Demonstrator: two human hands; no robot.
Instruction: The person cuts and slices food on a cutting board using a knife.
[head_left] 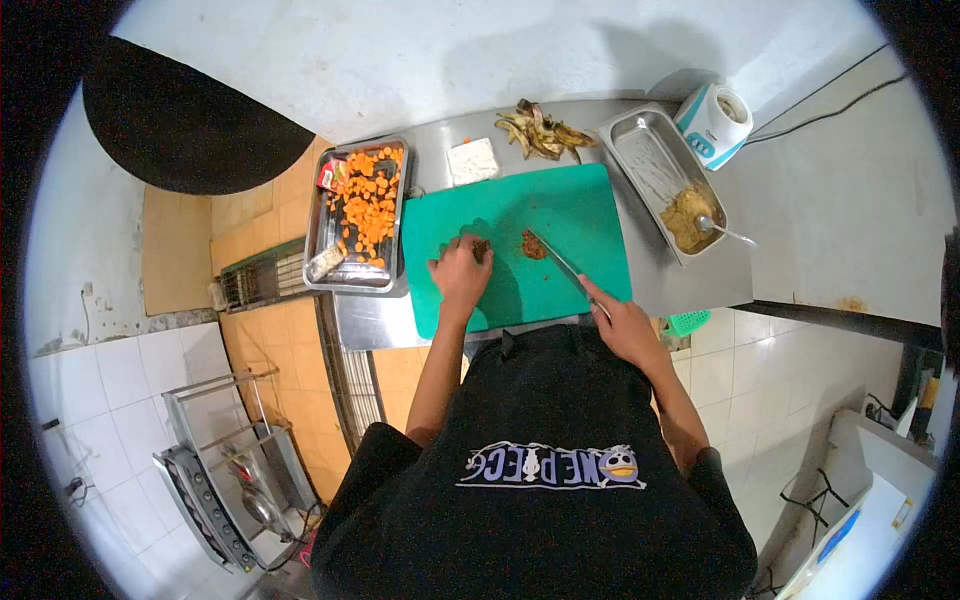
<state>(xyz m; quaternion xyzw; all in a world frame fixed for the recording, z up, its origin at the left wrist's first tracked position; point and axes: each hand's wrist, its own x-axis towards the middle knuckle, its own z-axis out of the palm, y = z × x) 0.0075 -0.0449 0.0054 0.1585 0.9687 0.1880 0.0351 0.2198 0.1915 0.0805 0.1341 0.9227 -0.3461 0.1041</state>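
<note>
**A:** ok someone give me the headcount on that steel worktop (700, 286)

**B:** One green cutting board (580, 195) in the middle, one kitchen knife (562, 262), two bare hands. Left of the board there's one metal tray (350, 286) with one red packet (327, 176), one jar (326, 261) on its side, and a load of carrot pieces (370, 210), way too many to count from here lol.

**A:** and round the far side and the right?

**B:** One white rectangular thing (473, 162), can't make out what it is. One heap of what look like banana peels (540, 132), overlapping, so no honest count. Then one deep steel pan (650, 150) with one lot of yellowish-brown mash (685, 212) in its near end, one spoon (708, 223) stuck in that, plus one white and teal appliance (715, 125) just beside the pan.

**A:** so what are the hands on?

**B:** Left grip (462, 272) is curled over the board, pinching one dark brown lump (482, 249) at the thumb side. Right grip (620, 322) is wrapped round the knife handle, blade slanting away to the left. Its tip is right at one small reddish-brown chopped pile (533, 246), which lies on the board between the two hands, apart from both.
</note>
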